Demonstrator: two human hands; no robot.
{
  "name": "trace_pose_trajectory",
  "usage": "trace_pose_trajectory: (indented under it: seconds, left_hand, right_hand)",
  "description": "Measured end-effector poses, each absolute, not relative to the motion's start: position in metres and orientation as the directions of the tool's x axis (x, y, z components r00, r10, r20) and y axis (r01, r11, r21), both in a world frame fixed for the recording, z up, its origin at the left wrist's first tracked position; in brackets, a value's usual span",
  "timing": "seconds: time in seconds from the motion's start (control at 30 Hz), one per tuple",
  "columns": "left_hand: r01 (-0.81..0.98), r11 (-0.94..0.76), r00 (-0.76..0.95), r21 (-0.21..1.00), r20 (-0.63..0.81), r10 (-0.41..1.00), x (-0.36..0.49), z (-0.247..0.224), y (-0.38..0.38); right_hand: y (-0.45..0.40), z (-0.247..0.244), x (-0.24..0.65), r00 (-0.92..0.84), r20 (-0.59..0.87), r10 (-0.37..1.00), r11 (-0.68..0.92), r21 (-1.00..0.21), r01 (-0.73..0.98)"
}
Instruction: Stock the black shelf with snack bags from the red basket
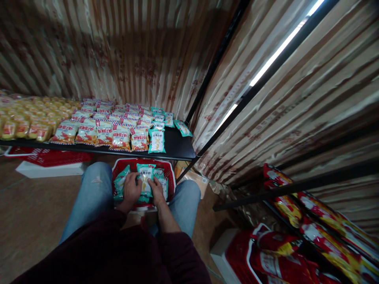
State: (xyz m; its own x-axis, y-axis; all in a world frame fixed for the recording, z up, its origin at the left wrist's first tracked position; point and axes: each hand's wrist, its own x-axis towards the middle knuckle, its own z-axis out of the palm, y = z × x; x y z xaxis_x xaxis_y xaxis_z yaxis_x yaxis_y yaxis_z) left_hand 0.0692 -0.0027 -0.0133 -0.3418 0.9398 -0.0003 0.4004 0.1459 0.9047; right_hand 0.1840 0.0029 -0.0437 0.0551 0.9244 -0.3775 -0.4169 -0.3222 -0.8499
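Observation:
A green-and-white snack bag (145,177) is held upright between my two hands, above a red basket (171,170) set between my knees. My left hand (132,189) closes on the bag's left side with bent fingers. At its lower right side my right hand (156,190) grips it, the thumb lying on the front. More green bags (163,185) of the same kind lie in the basket around and under my hands. On the black shelf (180,146) just ahead, one green bag (157,141) stands at the front of a short row, with another bag (183,128) tilted by the post.
White-and-orange snack bags (120,137) fill the shelf's middle, and yellow packs (23,122) its left. Dark metal posts (204,150) rise at the right before a pleated curtain (142,51). A red basket of large red bags (278,260) stands lower right; another red basket (50,157) is lower left.

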Motion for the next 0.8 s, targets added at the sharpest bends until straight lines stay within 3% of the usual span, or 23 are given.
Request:
trace_pose_trajectory:
  seconds: [0.13, 0.33, 0.5, 0.67, 0.8]
  left_hand:
    - [0.412, 0.091, -0.276, 0.907, 0.029, 0.961, 0.078, -0.011, -0.004]
    - [0.323, 0.164, -0.298, 0.932, -0.065, 0.953, 0.085, -0.014, -0.001]
    - [0.162, 0.209, -0.310, 0.964, -0.151, 0.939, 0.085, -0.013, 0.007]
    - [-0.044, 0.260, -0.306, 0.964, -0.261, 0.916, 0.080, -0.012, 0.010]
    - [-0.232, 0.321, -0.275, 0.918, -0.379, 0.884, 0.073, -0.011, 0.010]
  right_hand:
    - [0.000, -0.037, 0.184, 0.026, -0.301, 0.953, -0.265, -0.876, -0.404]
    - [-0.001, -0.031, 0.189, 0.065, -0.272, 0.960, -0.230, -0.901, -0.368]
    - [0.000, -0.030, 0.192, 0.024, -0.330, 0.944, -0.292, -0.864, -0.411]
    - [0.004, -0.034, 0.191, 0.035, -0.266, 0.963, -0.216, -0.849, -0.483]
    - [0.004, -0.036, 0.191, 0.042, -0.234, 0.971, -0.199, -0.898, -0.392]
